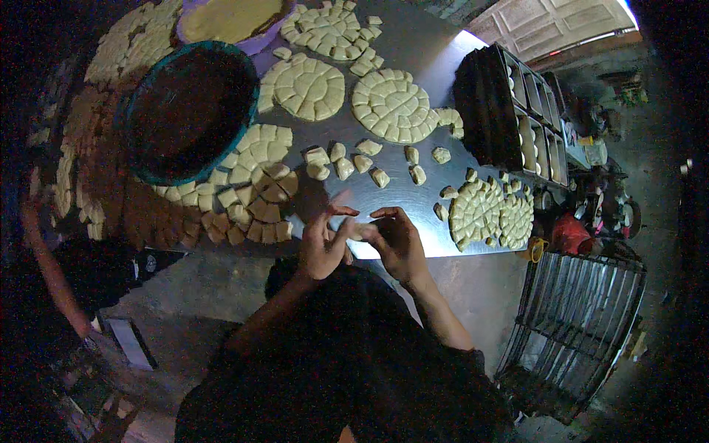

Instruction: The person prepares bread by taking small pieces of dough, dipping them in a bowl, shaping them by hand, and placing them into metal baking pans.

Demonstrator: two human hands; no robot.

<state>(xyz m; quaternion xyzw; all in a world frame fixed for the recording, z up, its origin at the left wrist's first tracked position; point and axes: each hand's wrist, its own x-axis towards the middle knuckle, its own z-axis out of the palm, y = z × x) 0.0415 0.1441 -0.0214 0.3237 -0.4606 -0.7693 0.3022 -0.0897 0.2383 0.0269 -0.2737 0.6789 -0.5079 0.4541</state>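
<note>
At the table's near edge, my left hand (322, 242) and my right hand (401, 247) meet around a small pale piece of dough (360, 231). Fingers and thumbs of both hands are curled in on it, covering part of it. The left fingertips look slightly blurred. Just beyond my hands lie several loose dough pieces (344, 168). More cut dough pieces (267, 210) are spread by my left hand. To the right of my right hand sits a scored dough round (475, 212).
A teal-rimmed basin (244, 136) with dark contents stands left, and a purple basin (275, 35) with yellowish contents behind it. More scored dough rounds (395, 105) lie farther back. Stacked dark trays (484, 111) are at right; a metal rack (576, 325) stands lower right. Another person's arm (55, 273) shows at left.
</note>
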